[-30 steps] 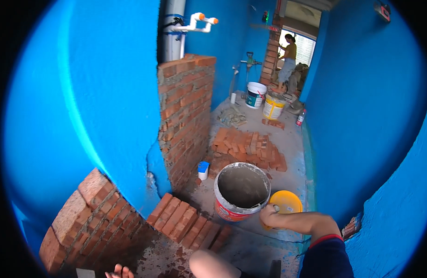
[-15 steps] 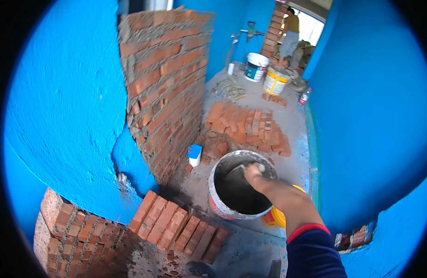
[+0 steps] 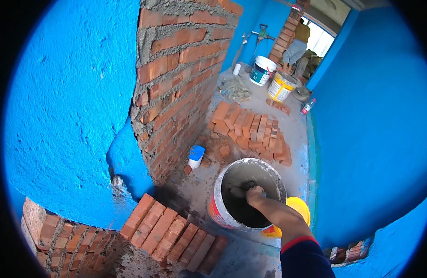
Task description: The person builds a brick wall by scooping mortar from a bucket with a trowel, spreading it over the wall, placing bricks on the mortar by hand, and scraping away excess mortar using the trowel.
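My right hand (image 3: 254, 194) reaches down inside a white-rimmed bucket (image 3: 216, 208) of wet grey mortar. It is closed on the handle of a trowel, whose mortar-coated blade (image 3: 239, 191) lies at the mortar's surface, partly hidden. A yellow bucket (image 3: 299, 207) sits just right of the mortar bucket, partly behind my forearm. A row of red bricks (image 3: 155, 223) lies on the floor to the lower left. A small white and blue container (image 3: 195, 158) stands left of the bucket. My left hand is not in view.
Loose bricks (image 3: 248, 132) are piled beyond the bucket. A mortared brick wall (image 3: 176, 83) rises at left, with blue walls (image 3: 366, 116) either side. Farther back stand two buckets (image 3: 262, 69), a bottle (image 3: 307, 106) and a rumpled sack (image 3: 234, 90); a person (image 3: 296, 48) is at the doorway.
My right hand has moved from the yellow bucket into the mortar bucket and is lower in it now. My left hand has left the view. The camera's angle has tilted and shifted.
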### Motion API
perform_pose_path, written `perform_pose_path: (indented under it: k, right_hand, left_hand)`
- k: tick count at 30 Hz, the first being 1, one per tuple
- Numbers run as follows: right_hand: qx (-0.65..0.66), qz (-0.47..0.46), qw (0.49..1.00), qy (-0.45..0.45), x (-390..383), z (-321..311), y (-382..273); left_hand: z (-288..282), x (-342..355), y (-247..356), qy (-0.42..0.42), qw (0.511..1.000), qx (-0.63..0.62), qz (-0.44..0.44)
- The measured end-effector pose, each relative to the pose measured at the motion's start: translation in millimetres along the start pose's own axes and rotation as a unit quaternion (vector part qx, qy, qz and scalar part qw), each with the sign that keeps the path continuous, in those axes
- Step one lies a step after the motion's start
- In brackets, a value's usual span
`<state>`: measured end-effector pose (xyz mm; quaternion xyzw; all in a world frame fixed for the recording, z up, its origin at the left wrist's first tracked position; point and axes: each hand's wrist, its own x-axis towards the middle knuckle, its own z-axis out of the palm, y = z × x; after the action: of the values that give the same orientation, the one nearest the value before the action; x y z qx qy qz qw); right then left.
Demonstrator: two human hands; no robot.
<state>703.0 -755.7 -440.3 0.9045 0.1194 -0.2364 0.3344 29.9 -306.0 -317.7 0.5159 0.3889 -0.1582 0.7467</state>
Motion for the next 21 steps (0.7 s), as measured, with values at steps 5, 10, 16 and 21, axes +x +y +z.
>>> perform_pose_path:
  k: [5,10,16,21]
  right_hand:
    - [0.188,-0.021,0.977,-0.094,-15.4,-16.3,20.1]
    - [0.561,0.022,0.805,-0.193,-24.3,8.2,22.3]
    - [0.735,0.016,0.648,-0.201,11.0,36.6,-37.6]
    - [0.773,0.025,0.587,-0.24,-5.6,29.0,-20.2]
  left_hand:
    - [6.4,2.3,8.9,-0.026,0.994,0.08,0.062]
    - [9.4,-3.3,13.9,0.03,0.994,0.067,-0.076]
    - [3.3,-16.3,11.7,0.007,0.997,0.068,-0.045]
    - [13.6,-34.1,21.9,0.011,0.995,0.089,0.033]
